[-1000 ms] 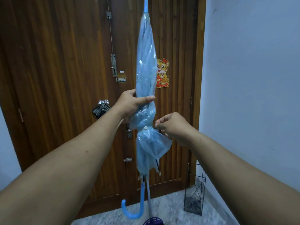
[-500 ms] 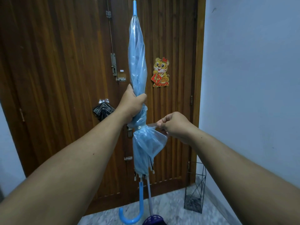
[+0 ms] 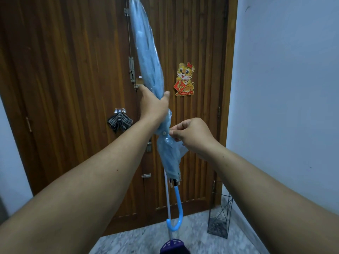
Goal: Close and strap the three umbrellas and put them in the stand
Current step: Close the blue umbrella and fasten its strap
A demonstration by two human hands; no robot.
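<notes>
One closed blue umbrella [image 3: 149, 57] is held up in front of a brown wooden door [image 3: 73, 88], tilted so that its tip runs out of the top of the frame to the left and its one curved blue handle [image 3: 177, 213] hangs lower, toward the right, above the floor. The folded canopy is gripped around its middle by the left hand [image 3: 153, 105], whose fingers and thumb are wrapped around the plastic. Just below, the umbrella's strap is pinched by the fingertips of the right hand [image 3: 190, 133], right beside one white snap button [image 3: 164, 133] on the gathered canopy; whether the strap is fastened cannot be told. A thin white shaft [image 3: 168, 202] is seen running down behind the blue handle to a dark purple object [image 3: 173, 246] at the bottom edge, only partly in view; what it is cannot be told.

One black wire stand [image 3: 221, 217] is seen on the speckled floor [image 3: 128, 241] in the corner to the right, between the door frame and the pale wall [image 3: 284, 88], well apart from the held umbrella. One tiger sticker [image 3: 185, 79] is fixed to the door to the right of the canopy, and one striped cloth [image 3: 120, 121] is hung from a hook to the left. Two bare forearms are stretched into the frame from below.
</notes>
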